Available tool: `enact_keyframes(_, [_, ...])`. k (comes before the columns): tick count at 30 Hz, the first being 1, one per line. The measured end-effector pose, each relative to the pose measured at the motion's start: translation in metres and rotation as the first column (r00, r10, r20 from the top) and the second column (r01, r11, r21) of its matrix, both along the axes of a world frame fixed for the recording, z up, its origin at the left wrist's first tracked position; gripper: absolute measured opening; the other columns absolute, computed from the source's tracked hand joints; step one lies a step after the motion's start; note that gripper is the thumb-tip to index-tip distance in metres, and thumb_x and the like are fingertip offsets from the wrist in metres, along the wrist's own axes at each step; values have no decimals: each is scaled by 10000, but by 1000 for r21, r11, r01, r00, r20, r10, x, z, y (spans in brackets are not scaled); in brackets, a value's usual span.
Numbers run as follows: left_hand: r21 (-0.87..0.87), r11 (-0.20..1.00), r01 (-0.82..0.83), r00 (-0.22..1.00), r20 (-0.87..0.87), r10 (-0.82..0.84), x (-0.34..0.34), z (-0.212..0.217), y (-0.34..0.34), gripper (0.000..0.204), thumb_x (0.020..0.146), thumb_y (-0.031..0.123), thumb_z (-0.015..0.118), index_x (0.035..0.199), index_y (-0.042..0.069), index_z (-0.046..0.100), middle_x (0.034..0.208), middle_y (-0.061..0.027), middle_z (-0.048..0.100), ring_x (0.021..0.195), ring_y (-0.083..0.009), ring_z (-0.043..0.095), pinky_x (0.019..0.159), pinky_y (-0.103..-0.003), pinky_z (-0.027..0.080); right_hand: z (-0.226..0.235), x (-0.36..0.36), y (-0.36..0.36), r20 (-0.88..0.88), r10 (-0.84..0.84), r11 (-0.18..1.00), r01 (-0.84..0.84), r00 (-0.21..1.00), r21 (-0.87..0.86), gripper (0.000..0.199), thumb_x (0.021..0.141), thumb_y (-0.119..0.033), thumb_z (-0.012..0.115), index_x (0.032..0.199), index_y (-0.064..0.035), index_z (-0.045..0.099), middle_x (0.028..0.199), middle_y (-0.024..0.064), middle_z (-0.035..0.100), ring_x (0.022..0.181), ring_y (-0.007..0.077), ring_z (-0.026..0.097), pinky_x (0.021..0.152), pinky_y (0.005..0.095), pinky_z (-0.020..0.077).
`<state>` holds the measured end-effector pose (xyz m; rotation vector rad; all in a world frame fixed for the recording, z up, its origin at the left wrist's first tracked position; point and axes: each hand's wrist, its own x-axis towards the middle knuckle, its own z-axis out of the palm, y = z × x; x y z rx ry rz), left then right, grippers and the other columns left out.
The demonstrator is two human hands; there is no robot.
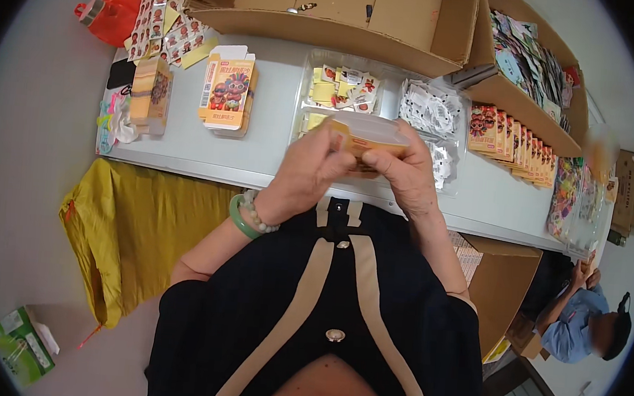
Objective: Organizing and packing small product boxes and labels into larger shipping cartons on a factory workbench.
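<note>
Both my hands hold a small yellow-orange cardboard box point(373, 129) above the table's front edge. Its pale end flap stands toward the far side. My left hand point(306, 166) grips the left end, fingers curled around it. On the right, my right hand point(408, 172) has its thumb pressed on the near face and its fingers behind. Beneath and beyond the hands lies a clear plastic tray point(305, 85) with compartments. It carries yellow-backed stickers point(340, 88) and small white printed packets point(428, 108). The contents of the box are hidden.
A pile of flat printed boxes point(227, 94) and a stack of cards point(150, 95) sit left. Filled boxes point(511, 142) line up at right. Open cartons point(330, 28) stand at the back. A yellow cloth point(143, 236) hangs below the table. Another person point(583, 323) works at far right.
</note>
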<state>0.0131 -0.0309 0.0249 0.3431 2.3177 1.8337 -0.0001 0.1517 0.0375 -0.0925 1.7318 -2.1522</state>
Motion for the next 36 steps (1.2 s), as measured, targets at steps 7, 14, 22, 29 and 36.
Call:
enact_keyframes(7, [597,797,-93,835,482,-264,-7,-8,3,477,868,77,601,1280,6,372,1146,-83,572,1033,-150,570,893,-288,472,-1,1,18,181,181,977,-157,967,-142,663,742,-98,717,1320,-4,406,1186,83,571,1063,162,556,919,300,437])
enact_keyframes(14, [627,774,-91,922,347,-172,-7,-8,9,589,906,204,576,1364,22,253,1271,-110,476,1152,-160,492,967,-315,418,-18,2,19,184,202,948,-145,962,-284,480,772,-95,681,1211,32,536,1135,95,611,1071,157,562,970,305,408])
enact_keyframes(22, [583,809,78,927,255,-274,-6,-7,4,507,932,273,547,1305,-2,341,1206,-90,507,1082,-130,507,908,-275,440,-25,5,7,114,20,990,-3,993,-144,401,767,-115,696,1130,14,586,1007,65,643,880,122,592,825,273,471])
enact_keyframes(29, [599,788,-143,944,321,-72,-6,-5,6,373,918,166,566,1220,-30,469,1076,-62,590,972,-108,558,859,-259,463,-26,8,5,107,-131,977,146,986,-157,369,802,11,631,1162,16,555,1014,83,621,859,125,591,755,250,486])
enact_keyframes(36, [343,937,-70,955,293,-36,1,-8,7,283,894,104,569,1146,-23,546,1054,-56,609,937,-111,573,830,-263,472,-43,11,14,-410,-21,964,128,912,235,462,824,17,615,1268,4,486,1146,116,560,978,149,579,818,273,493])
